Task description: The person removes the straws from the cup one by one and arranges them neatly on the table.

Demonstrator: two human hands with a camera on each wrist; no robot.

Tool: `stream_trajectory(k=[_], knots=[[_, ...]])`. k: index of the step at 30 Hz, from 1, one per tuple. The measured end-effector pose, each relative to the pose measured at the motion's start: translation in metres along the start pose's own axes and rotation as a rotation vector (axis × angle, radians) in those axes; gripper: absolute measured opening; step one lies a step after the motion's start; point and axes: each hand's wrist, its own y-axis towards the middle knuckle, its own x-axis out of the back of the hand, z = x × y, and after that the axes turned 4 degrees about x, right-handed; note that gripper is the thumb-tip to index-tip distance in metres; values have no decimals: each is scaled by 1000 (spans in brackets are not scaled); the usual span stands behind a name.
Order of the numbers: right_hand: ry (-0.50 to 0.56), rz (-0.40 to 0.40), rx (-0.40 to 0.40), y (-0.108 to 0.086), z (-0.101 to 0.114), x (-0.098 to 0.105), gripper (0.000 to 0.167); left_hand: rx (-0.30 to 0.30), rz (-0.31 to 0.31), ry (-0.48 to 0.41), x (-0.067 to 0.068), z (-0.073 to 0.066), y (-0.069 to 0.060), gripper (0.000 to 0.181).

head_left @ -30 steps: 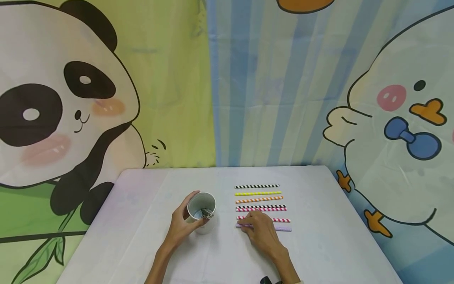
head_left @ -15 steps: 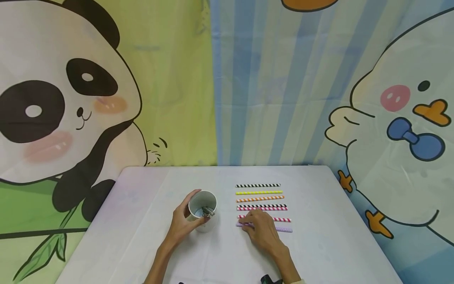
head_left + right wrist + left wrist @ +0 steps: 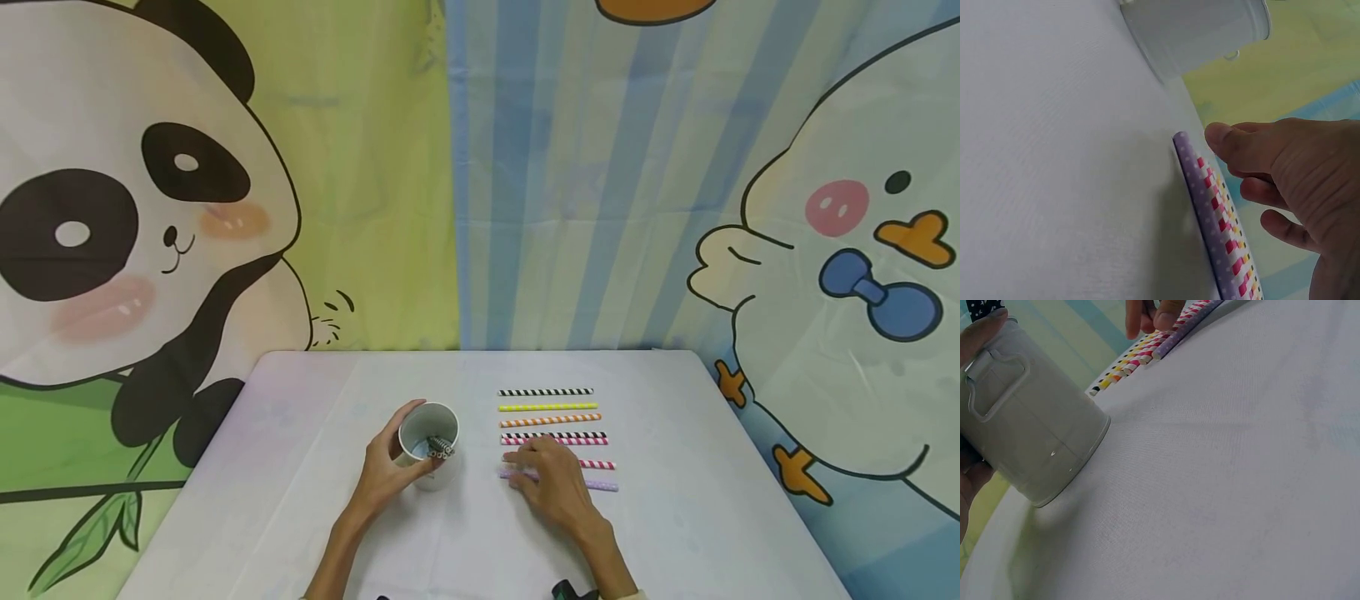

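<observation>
My left hand (image 3: 381, 473) grips a white metal bucket-shaped cup (image 3: 422, 475), fingers on its far side and thumb near the rim. Black-and-white patterned straws show inside the cup; their number cannot be told. In the left wrist view the cup (image 3: 1047, 412) has a wire loop on its side and looks tilted. My right hand (image 3: 553, 485) hovers over the near end of a straw row, fingers bent, thumb and forefinger apart. Beneath it lie a red-and-white striped straw (image 3: 597, 465) and a purple dotted straw (image 3: 603, 486). In the right wrist view the thumb hides the fingertips.
Farther back lie a black-and-white straw (image 3: 546, 392), a yellow one (image 3: 547, 407), an orange striped one (image 3: 550, 421) and a close black and pink pair (image 3: 588, 438). All rest on a white-covered table (image 3: 720, 517). A cartoon-printed cloth (image 3: 375, 208) hangs behind.
My right forefinger has lifted from the straws and spread away from the thumb. The left hand and cup hold still. The head view shifted slightly.
</observation>
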Motion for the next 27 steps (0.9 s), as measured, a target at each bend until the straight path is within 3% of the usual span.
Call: stream_trajectory(k=[3,12,18,27], knots=[[44,-40,4,6,3,4,34,4,0,-2,0,0,0,97],[394,-155,-78,25,26,11,36,-21,-1,17,0,3,0,95],[467,-184,-74,36,42,12,36,-13,1,10,0,2,0,95],[536,-236,-3,47,66,16,39,-32,3,14,-1,2,-1,92]])
